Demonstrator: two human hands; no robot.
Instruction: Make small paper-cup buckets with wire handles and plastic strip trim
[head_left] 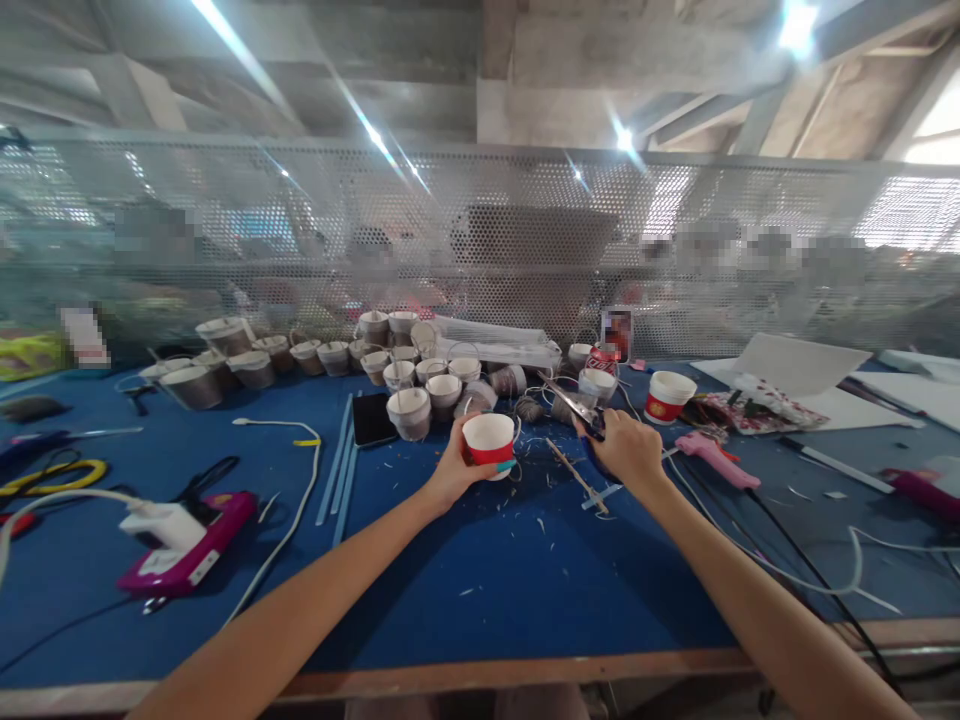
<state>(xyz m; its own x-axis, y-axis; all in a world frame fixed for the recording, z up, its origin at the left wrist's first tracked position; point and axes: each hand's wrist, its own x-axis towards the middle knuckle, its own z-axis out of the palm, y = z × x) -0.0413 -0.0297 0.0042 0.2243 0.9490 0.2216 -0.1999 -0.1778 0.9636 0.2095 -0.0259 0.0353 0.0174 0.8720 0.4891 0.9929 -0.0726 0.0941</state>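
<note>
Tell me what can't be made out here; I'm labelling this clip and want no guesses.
Head view only:
- Cup: the inside faces away; the left hand covers its side.
- Scissors: the right hand hides the handles.
- Behind the mesh screen: blurred, people unreadable.
- Can: label too small.
- Cables: ends cut off at the right edge.

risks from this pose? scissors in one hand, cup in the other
1. The right hand holds the scissors with blades pointing toward the left hand and its paper cup; a slip might nick fingers or the cup.
2. The glue gun cable trails beside the right forearm and may snag.
3. The wrapped cups sit close behind; a sweep could topple them.
</note>
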